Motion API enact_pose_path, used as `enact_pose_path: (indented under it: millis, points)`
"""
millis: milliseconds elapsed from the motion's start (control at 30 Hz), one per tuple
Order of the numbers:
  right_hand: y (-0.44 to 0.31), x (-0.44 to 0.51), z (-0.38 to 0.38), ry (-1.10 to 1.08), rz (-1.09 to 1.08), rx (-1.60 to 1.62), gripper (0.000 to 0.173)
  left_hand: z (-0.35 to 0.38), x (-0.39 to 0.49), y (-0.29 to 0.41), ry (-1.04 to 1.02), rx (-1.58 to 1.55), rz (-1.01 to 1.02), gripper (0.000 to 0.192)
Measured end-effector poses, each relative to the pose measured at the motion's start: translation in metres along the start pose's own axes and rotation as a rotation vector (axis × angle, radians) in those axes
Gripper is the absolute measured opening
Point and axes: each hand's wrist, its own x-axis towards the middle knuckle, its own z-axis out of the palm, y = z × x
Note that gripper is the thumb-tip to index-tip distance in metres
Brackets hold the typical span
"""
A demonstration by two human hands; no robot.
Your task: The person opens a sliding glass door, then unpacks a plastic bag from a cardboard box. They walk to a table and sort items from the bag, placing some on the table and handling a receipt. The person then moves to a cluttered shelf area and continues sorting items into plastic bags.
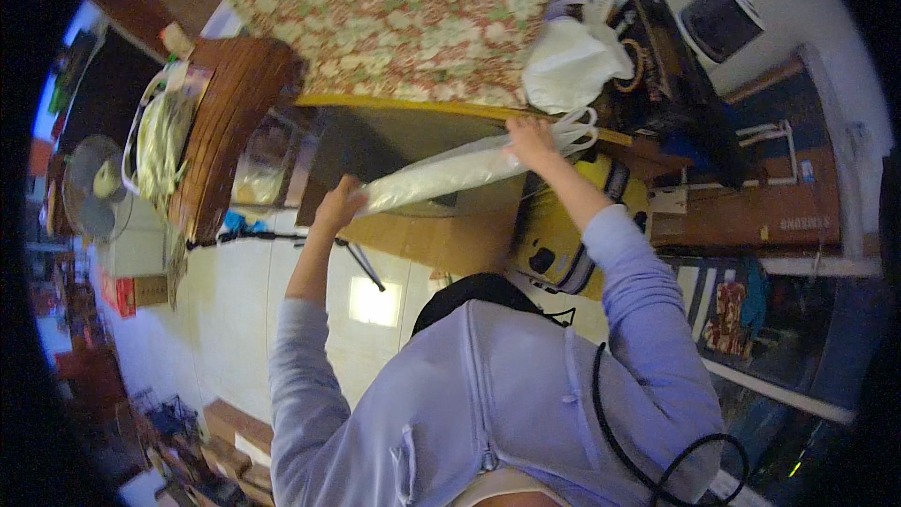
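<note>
A long white plastic bag (443, 179), folded or rolled into a strip, is stretched between my hands in front of my chest. Its lower left end is gripped in my left hand (340, 204). My right hand (531, 143) holds it near the upper right end, where the loop handles stick out past my fingers. Below the strip is a cardboard box (436, 236) with a dark interior. What lies deeper in the box is hard to make out.
A floral cloth (422, 21) covers the surface ahead, with a white plastic bag (570, 67) at its right. A yellow bag (556, 239) stands right of the box. A brown slatted piece (225, 120), a fan (98, 186) and a black tripod leg (362, 264) are at left.
</note>
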Motion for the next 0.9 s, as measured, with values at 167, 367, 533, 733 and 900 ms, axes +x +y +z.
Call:
enact_pose_path:
  millis: [167,367,533,733,900]
  points:
    - [-0.031,-0.022,0.019,0.29,-0.095,0.115,0.064,0.011,-0.014,0.002,0.15,0.293,0.201,0.033]
    - [-0.079,-0.071,0.011,0.206,-0.633,0.423,0.084,-0.001,-0.035,0.017,-0.105,0.106,0.243,0.03]
    - [-0.087,-0.051,0.004,0.649,-0.581,0.167,0.045,-0.018,-0.073,0.046,-0.637,-0.835,0.083,0.047]
    - [-0.058,-0.021,-0.084,0.756,-0.61,0.447,0.028,-0.072,-0.117,0.108,-0.986,-1.175,0.069,0.058]
    - [-0.092,-0.056,-0.138,-0.083,-0.177,0.698,0.024,-0.126,-0.118,0.189,0.024,-1.125,0.63,0.021]
